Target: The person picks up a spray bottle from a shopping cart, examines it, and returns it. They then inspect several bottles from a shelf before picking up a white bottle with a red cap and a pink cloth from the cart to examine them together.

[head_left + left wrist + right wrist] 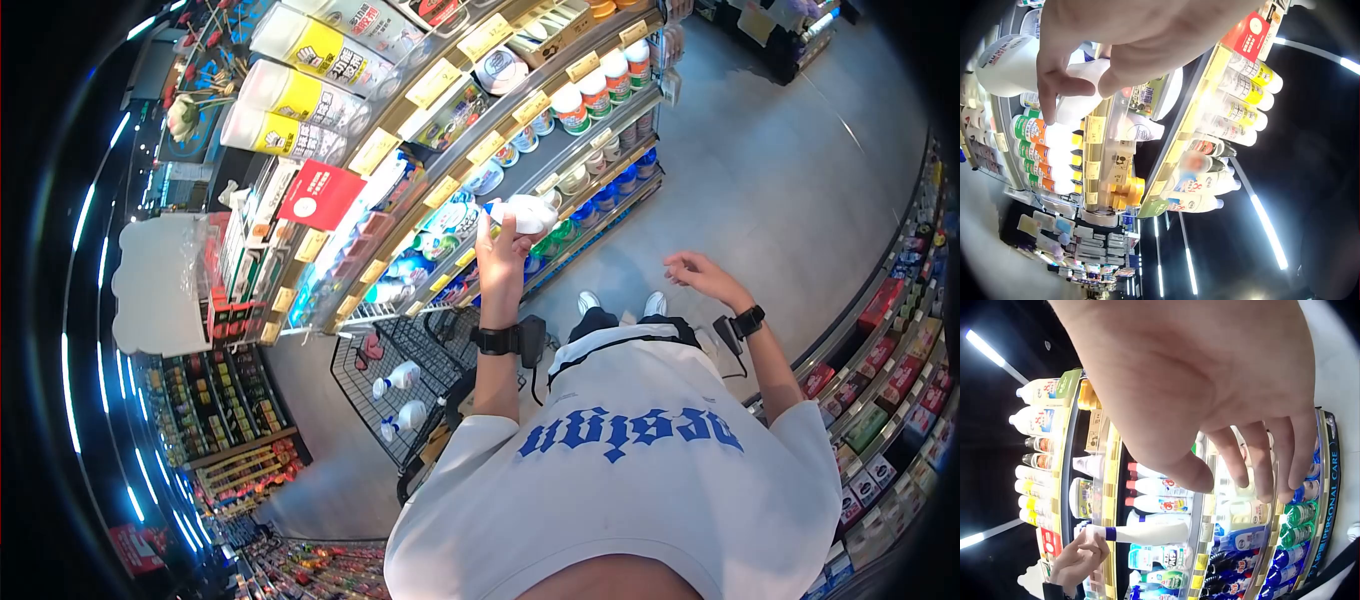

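Observation:
My left hand [502, 262] grips a white spray bottle [530, 214] by its neck, in front of the shelves. In the right wrist view, the bottle [1155, 532] lies nearly sideways across the picture, with a purple-blue collar beside the fingers. Its broad white body [1007, 67] shows at the upper left of the left wrist view, with the thumb and fingers around the narrower end. My right hand [700, 274] hangs in the air over the aisle, its fingers loosely bent and holding nothing. The right wrist view has its palm [1210, 387] large in front of the shelves.
A black wire shopping cart [345, 378] stands left of my legs, holding two white spray bottles [402, 378] with blue parts. Curved shelves hold white-and-yellow cans [300, 90], orange-and-green containers [594, 92] and a red sign [322, 195]. Another stocked shelf [885, 400] runs along the right.

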Demonstrator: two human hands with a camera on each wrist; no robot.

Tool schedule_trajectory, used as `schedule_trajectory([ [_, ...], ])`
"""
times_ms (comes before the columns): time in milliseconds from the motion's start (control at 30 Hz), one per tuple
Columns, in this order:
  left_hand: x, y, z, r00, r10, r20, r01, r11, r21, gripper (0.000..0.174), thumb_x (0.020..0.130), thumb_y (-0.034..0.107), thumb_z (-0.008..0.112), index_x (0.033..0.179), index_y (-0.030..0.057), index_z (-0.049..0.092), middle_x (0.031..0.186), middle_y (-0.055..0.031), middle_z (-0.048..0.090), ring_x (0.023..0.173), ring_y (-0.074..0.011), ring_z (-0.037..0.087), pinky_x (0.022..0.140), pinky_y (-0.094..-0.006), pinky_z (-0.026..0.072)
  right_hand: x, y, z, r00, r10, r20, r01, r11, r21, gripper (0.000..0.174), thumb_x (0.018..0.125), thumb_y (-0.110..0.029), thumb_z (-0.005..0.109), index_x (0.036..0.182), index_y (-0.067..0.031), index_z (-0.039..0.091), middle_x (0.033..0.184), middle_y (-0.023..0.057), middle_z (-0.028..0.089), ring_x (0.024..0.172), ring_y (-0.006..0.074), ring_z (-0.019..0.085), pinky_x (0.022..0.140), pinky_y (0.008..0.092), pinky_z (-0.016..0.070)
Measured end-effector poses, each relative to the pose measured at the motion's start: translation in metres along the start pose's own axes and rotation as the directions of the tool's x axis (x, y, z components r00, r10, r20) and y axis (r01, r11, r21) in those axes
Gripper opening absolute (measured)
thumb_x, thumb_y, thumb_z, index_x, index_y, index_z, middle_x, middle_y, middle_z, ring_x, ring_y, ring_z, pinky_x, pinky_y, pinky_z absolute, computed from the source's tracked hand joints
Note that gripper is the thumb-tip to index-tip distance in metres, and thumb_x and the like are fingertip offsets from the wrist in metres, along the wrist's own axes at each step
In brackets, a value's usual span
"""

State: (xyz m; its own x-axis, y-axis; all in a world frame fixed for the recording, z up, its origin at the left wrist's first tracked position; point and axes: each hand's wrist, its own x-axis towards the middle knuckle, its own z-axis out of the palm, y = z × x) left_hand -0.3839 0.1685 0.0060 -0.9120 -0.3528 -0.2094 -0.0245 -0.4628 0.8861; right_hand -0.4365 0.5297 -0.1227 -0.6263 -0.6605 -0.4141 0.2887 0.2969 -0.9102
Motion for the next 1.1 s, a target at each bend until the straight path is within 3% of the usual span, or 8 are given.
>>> schedule_trajectory([
  [33,0.006,0.000,-0.002,1.000,0.017,0.014,-0.017,0.999,0.039,0.044,0.101,0.019,0.059,0.136,0.0019,0.040,0.109,-0.0128,0.064,0.087,-0.0172,0.066,0.076,-0.0286,0.0565,-0.004,0.001,0.002,0.997,0.071,-0.014,-0.068,0.990,0.125,0.032,0.097,-0.023,0.057,0.121,-0.0019,0.060,0.105,0.0068,0.065,0.094,0.0144,0.062,0.086,0.0282,0.0504],
  [167,0.026,0.007,-0.007,1.000,0.016,-0.007,-0.014,0.983,0.180,0.055,0.099,0.016,0.061,0.145,0.0006,0.034,0.107,-0.0142,0.068,0.085,-0.0151,0.066,0.065,-0.0231,0.0494,-0.002,0.007,0.007,0.994,0.097,-0.053,-0.090,0.987,0.131,0.033,0.098,-0.023,0.055,0.122,-0.0015,0.058,0.110,0.0104,0.066,0.099,0.0159,0.064,0.089,0.0297,0.0513],
  [300,0.045,0.004,-0.024,0.998,-0.020,-0.063,0.020,1.000,0.003,0.058,0.098,0.014,0.061,0.147,0.0025,0.032,0.100,-0.0120,0.068,0.076,-0.0127,0.064,0.061,-0.0221,0.0462,0.008,-0.009,0.029,0.970,0.225,-0.091,-0.212,0.968,0.136,0.034,0.101,-0.025,0.054,0.125,-0.0017,0.056,0.114,0.0125,0.065,0.104,0.0193,0.064,0.094,0.0328,0.0517],
  [367,0.056,0.000,-0.035,1.000,-0.020,0.023,0.020,1.000,0.002,0.057,0.099,0.012,0.059,0.148,0.0025,0.030,0.091,-0.0075,0.067,0.065,-0.0082,0.055,0.057,-0.0213,0.0423,0.016,-0.027,0.036,0.955,0.273,-0.115,-0.257,0.957,0.135,0.035,0.102,-0.026,0.053,0.126,-0.0020,0.055,0.115,0.0128,0.065,0.104,0.0196,0.064,0.095,0.0332,0.0516],
  [667,0.056,-0.007,-0.052,0.996,-0.021,0.087,0.007,0.989,0.149,0.067,0.098,0.008,0.059,0.154,0.0019,0.023,0.099,-0.0104,0.067,0.070,-0.0087,0.055,0.060,-0.0224,0.0420,0.036,-0.039,0.063,0.949,0.296,-0.105,-0.278,0.947,0.160,0.037,0.102,-0.032,0.053,0.128,-0.0049,0.055,0.115,0.0113,0.065,0.106,0.0184,0.063,0.097,0.0332,0.0502],
  [900,0.063,-0.005,-0.056,0.999,-0.026,-0.019,0.027,0.999,0.034,0.068,0.099,0.007,0.059,0.154,-0.0001,0.019,0.102,-0.0127,0.066,0.073,-0.0116,0.059,0.061,-0.0234,0.0419,0.048,-0.034,0.069,0.938,0.341,-0.063,-0.328,0.931,0.160,0.036,0.101,-0.031,0.055,0.126,-0.0061,0.056,0.112,0.0061,0.065,0.103,0.0135,0.060,0.094,0.0285,0.0489],
  [967,0.061,-0.002,-0.047,0.994,-0.015,-0.107,0.008,0.997,-0.073,0.062,0.099,0.008,0.060,0.151,0.0024,0.026,0.093,-0.0111,0.066,0.068,-0.0111,0.056,0.061,-0.0240,0.0427,0.049,-0.030,0.067,0.947,0.321,-0.021,-0.316,0.941,0.118,0.036,0.101,-0.031,0.056,0.128,-0.0067,0.055,0.109,0.0026,0.064,0.100,0.0105,0.059,0.090,0.0257,0.0481],
  [1100,0.064,-0.022,-0.052,0.991,0.003,-0.133,-0.016,0.996,-0.091,0.058,0.099,0.007,0.058,0.149,0.0030,0.028,0.097,-0.0113,0.066,0.073,-0.0118,0.058,0.062,-0.0249,0.0426,0.045,-0.036,0.056,0.954,0.301,0.001,-0.299,0.946,0.125,0.040,0.099,-0.025,0.053,0.132,-0.0023,0.053,0.109,0.0057,0.064,0.099,0.0119,0.059,0.091,0.0257,0.0481],
])
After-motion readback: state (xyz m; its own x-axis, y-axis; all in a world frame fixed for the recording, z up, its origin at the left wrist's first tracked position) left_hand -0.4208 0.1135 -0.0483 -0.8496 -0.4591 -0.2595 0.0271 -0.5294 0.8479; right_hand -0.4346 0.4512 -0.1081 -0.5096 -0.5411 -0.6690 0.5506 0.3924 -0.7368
